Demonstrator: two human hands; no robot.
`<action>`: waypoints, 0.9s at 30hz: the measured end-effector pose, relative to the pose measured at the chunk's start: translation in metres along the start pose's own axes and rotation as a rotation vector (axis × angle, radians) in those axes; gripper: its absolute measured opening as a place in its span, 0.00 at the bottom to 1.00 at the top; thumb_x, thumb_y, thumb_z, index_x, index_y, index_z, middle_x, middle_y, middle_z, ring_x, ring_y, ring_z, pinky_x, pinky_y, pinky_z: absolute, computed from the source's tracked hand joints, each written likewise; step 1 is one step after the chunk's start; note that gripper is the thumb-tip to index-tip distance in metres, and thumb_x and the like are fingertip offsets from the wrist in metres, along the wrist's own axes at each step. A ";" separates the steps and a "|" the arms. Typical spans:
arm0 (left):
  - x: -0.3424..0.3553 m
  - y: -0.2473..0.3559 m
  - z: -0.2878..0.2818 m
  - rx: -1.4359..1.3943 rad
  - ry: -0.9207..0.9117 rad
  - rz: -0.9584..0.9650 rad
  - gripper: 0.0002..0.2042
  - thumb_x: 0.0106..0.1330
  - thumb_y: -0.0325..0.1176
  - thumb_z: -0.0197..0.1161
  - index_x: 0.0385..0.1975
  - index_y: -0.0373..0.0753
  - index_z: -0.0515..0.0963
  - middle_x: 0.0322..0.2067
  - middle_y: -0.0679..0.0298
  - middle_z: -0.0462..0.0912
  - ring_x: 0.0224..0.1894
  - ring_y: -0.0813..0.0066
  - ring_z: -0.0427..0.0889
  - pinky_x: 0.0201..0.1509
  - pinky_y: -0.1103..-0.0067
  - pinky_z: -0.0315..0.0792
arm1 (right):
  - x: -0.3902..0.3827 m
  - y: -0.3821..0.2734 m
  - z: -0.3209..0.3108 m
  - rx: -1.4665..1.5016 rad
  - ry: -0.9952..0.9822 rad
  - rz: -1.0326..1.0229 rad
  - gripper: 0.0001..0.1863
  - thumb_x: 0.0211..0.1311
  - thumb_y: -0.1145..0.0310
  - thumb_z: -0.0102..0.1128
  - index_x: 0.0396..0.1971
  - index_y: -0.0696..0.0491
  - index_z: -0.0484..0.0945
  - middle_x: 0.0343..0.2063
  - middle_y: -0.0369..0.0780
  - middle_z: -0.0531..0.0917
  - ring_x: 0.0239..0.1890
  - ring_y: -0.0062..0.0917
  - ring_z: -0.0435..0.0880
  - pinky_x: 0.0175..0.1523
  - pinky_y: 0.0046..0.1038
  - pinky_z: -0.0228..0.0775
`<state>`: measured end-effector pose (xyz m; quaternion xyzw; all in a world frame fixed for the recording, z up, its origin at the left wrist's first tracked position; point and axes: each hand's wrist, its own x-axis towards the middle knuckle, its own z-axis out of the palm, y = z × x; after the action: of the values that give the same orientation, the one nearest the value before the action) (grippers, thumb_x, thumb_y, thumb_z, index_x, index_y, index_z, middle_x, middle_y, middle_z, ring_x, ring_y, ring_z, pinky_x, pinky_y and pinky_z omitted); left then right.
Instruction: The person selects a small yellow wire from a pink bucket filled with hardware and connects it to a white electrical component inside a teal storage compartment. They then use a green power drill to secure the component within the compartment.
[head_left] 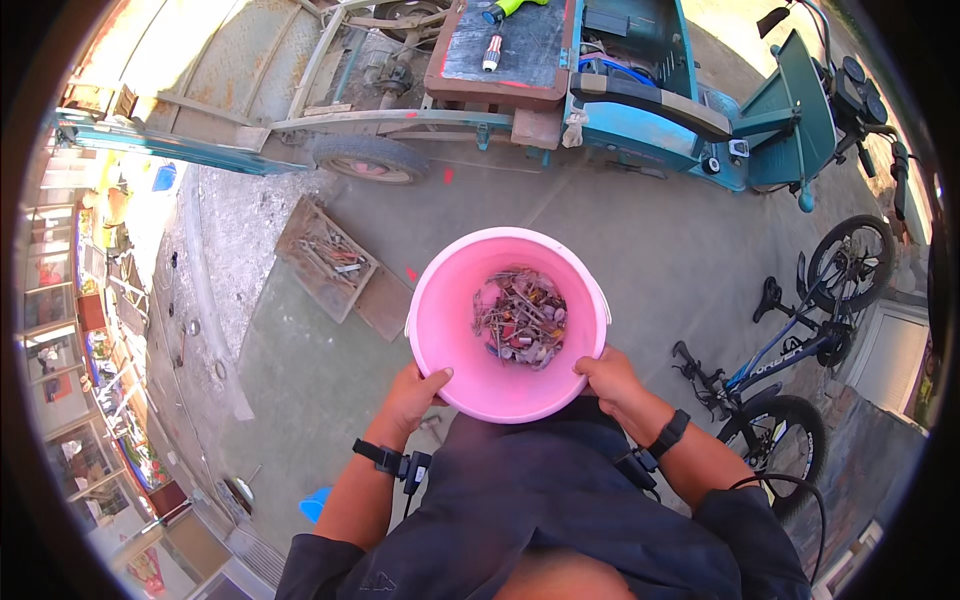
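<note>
"As you look straight down, what is being held?"

"A pink bucket (440, 330), close to the middle of the view and just ahead of the person's dark shirt (560, 480). The left hand (412, 392) grips its rim at 8 o'clock, the right hand (615, 383) at 4 o'clock."

"How far open are those hands?"

"Both are closed on the rim. Each thumb lies over the edge toward the inside; the other fingers are mostly hidden behind the wall, so I cannot tell how they curl."

"And what does it contain?"

"A tangled heap of small scraps (520, 315) on the bottom: thin, metallic-looking pieces with pinkish and dark bits mixed in. Bare pink wall shows all around it."

"Any other containers?"

"Taking the bucket as the clock's centre, a shallow wooden box (345, 300) sits on the floor (600, 230) at 10 o'clock, holding a loose pile of slender pieces (335, 255), just beside a flat board (385, 305). At 1 o'clock, on a teal vehicle (620, 125), an open compartment (678, 50) shows a blue strip (630, 70); the rest is too small to name."

"And at 12 o'clock?"

"A dark tabletop (545, 55) on the same vehicle, carrying a red-and-white tool (491, 52) and a lime-green tool (510, 9). A bicycle (830, 345) is at 3 o'clock, well apart."
</note>
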<state>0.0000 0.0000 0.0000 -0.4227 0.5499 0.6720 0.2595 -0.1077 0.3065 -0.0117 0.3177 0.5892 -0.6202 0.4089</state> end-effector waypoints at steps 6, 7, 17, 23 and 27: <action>0.026 0.010 0.041 -0.039 0.073 0.016 0.15 0.68 0.33 0.62 0.51 0.34 0.77 0.38 0.61 0.86 0.33 0.73 0.85 0.33 0.77 0.79 | 0.039 -0.047 -0.026 -0.107 -0.058 -0.066 0.21 0.56 0.79 0.57 0.52 0.63 0.80 0.37 0.46 0.86 0.32 0.33 0.87 0.33 0.31 0.81; 0.028 0.013 0.041 -0.038 0.078 0.016 0.15 0.68 0.33 0.62 0.51 0.34 0.77 0.38 0.61 0.86 0.32 0.73 0.85 0.33 0.77 0.79 | 0.045 -0.047 -0.028 -0.094 -0.059 -0.066 0.21 0.56 0.79 0.57 0.52 0.63 0.80 0.38 0.45 0.86 0.33 0.32 0.87 0.33 0.31 0.82; 0.048 0.046 0.019 -0.062 0.166 0.022 0.14 0.66 0.31 0.61 0.50 0.34 0.77 0.35 0.61 0.86 0.30 0.73 0.84 0.29 0.77 0.80 | 0.071 -0.089 0.011 -0.102 -0.052 0.039 0.19 0.57 0.77 0.58 0.50 0.61 0.81 0.36 0.44 0.86 0.32 0.31 0.86 0.30 0.30 0.80; 0.072 0.088 -0.041 -0.113 0.181 0.016 0.14 0.65 0.31 0.61 0.49 0.33 0.77 0.36 0.60 0.86 0.30 0.72 0.84 0.28 0.77 0.79 | 0.112 -0.105 0.075 -0.219 -0.017 0.025 0.16 0.60 0.75 0.58 0.47 0.62 0.81 0.32 0.44 0.85 0.27 0.29 0.83 0.26 0.31 0.74; 0.090 0.121 -0.092 -0.111 0.142 0.035 0.17 0.65 0.32 0.61 0.51 0.33 0.73 0.37 0.59 0.85 0.30 0.73 0.84 0.30 0.77 0.78 | 0.123 -0.144 0.137 -0.233 -0.036 0.026 0.14 0.61 0.72 0.59 0.45 0.63 0.80 0.32 0.43 0.84 0.27 0.29 0.83 0.26 0.31 0.74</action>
<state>-0.1186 -0.1306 -0.0175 -0.4736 0.5360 0.6741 0.1842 -0.2794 0.1504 -0.0377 0.2643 0.6459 -0.5477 0.4615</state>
